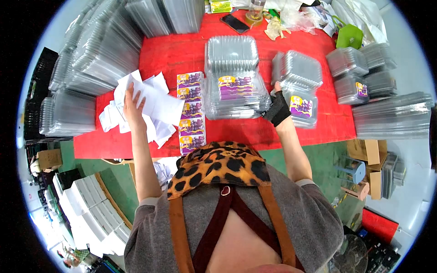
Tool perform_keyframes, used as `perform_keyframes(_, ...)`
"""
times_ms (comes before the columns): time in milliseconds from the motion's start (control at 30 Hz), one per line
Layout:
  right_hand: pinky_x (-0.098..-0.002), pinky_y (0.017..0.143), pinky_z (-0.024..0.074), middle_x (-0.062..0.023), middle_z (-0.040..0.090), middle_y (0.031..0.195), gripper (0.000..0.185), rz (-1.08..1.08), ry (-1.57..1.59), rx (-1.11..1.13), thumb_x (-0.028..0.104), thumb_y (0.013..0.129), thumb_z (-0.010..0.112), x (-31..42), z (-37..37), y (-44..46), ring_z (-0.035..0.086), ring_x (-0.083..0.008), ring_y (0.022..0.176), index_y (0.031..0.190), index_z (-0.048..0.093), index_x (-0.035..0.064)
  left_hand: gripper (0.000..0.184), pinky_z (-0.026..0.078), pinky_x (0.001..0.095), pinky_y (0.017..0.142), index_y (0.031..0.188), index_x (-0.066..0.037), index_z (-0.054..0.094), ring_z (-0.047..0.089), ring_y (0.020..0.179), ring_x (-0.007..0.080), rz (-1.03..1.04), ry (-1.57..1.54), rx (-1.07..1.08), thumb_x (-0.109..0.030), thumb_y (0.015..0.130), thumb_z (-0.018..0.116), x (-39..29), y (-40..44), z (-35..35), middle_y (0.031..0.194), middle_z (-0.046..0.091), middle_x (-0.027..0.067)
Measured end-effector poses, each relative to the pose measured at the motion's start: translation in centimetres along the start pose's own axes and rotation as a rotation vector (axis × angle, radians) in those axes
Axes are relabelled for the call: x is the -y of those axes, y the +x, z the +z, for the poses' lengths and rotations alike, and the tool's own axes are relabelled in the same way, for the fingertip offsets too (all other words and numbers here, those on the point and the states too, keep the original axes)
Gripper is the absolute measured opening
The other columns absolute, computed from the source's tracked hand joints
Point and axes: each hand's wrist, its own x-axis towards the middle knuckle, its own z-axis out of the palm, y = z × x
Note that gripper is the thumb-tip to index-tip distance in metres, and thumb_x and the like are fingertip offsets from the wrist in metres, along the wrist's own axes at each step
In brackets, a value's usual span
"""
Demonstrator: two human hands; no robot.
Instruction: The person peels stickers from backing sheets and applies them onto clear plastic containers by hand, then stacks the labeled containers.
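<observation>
My left hand (134,102), bare, has its fingers spread on a white paper sheet (168,108) above a loose pile of white papers (157,132). A strip of purple and yellow grape labels (191,109) lies just to the right of it. In the middle is a stack of clear plastic containers (232,102) with a grape label (236,86) on top. My right hand (276,109), in a black fingerless mesh glove, touches the right edge of this stack; its thumb points up and its other fingers are hidden. Beside it stands a labelled clear container (301,107).
Tall stacks of clear containers (98,50) line the left of the red table (173,50). More stacked containers (391,116) are at the right. A phone (235,23), a jar (255,13), a glove (275,28) and a green bag (349,35) lie along the far edge.
</observation>
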Motion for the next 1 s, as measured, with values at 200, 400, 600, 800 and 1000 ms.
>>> perform_keyframes(200,-0.051,0.108,0.0405,-0.0203,0.052,0.137,0.082,0.024,0.012,-0.011,0.064,0.092,0.047,-0.6,3.0,-1.0,0.052,-0.0344,0.125,0.141,0.041,-0.0019,0.046,0.036,0.0408,0.11,0.137,-0.011,0.054,0.041,0.135,0.0328,0.505,0.627,0.639,-0.028,0.094,0.06,5.5,-4.6,6.1,0.147,0.046,0.0128)
perform_keyframes(400,-0.0365,0.092,0.0529,-0.0134,0.062,0.122,0.057,-0.157,-0.485,-0.062,0.034,0.092,0.063,-2.1,3.2,-1.7,0.063,-0.0241,0.108,0.135,0.049,0.0001,0.043,0.031,0.0447,0.114,0.132,-0.01,0.057,0.031,0.141,0.0378,0.749,0.909,1.032,-0.016,0.09,0.063,4.2,-12.0,10.2,0.146,0.045,0.0153)
perform_keyframes(600,-0.0301,0.091,0.0477,-0.0072,0.061,0.118,0.059,-0.249,-0.654,-0.23,0.011,0.08,0.073,-2.8,5.1,-3.4,0.058,-0.0182,0.108,0.133,0.05,0.0041,0.035,0.038,0.0445,0.108,0.122,-0.001,0.06,0.046,0.129,0.0368,0.673,0.752,0.768,-0.015,0.089,0.064,6.1,-11.3,7.6,0.137,0.05,0.0182)
perform_keyframes(800,-0.0323,0.096,0.0452,-0.0084,0.056,0.127,0.067,-0.335,-0.609,-0.105,0.004,0.078,0.072,-3.4,3.1,-2.6,0.055,-0.0196,0.114,0.139,0.044,0.0055,0.06,0.024,0.0558,0.113,0.14,-0.006,0.046,0.032,0.137,0.0445,0.706,1.288,0.313,-0.032,0.089,0.064,13.9,-6.2,0.3,0.148,0.036,0.0245)
perform_keyframes(1000,-0.0309,0.096,0.0463,-0.0073,0.052,0.134,0.071,-0.348,-0.629,-0.068,-0.004,0.08,0.069,-3.5,2.4,-2.8,0.053,-0.0184,0.118,0.143,0.039,0.0073,0.059,0.017,0.0587,0.116,0.151,-0.02,0.034,0.021,0.144,0.0436,0.393,1.618,0.141,-0.039,0.096,0.047,16.9,0.1,-8.4,0.156,0.026,0.0203)
